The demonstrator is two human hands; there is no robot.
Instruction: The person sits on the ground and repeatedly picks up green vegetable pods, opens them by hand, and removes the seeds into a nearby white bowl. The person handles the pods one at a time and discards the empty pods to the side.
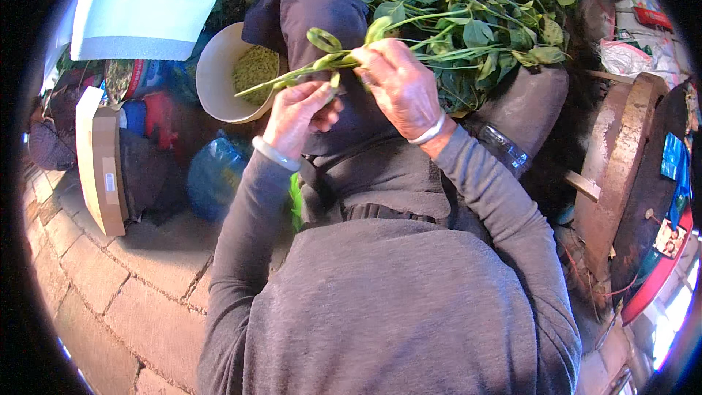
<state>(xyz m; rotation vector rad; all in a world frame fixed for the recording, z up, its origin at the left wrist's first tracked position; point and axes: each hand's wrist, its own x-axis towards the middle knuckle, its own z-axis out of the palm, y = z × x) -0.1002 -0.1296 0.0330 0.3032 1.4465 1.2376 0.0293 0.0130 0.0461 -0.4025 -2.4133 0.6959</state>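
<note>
My right hand (pixel 397 85) grips a green bean plant stem (pixel 307 69) that carries curled pods, its bare end pointing left over a bucket. My left hand (pixel 300 112) is just below the stem, with thumb and fingertips closed on a small green pod (pixel 334 81). A white plastic bucket (pixel 211 79) stands beyond my left hand, holding light green shelled beans or pods (pixel 255 71); which of these cannot be told. A large heap of leafy bean plants (pixel 471 27) lies beyond my right hand. Dark cloth covers my lap.
A cardboard box (pixel 101 164) and a blue plastic bag (pixel 216 175) are at the left on stone paving (pixel 148 307). White sheeting (pixel 148 5) hangs at the upper left. A round wooden piece (pixel 614 170) stands at the right, near a clear plastic container (pixel 502 148) by my leg.
</note>
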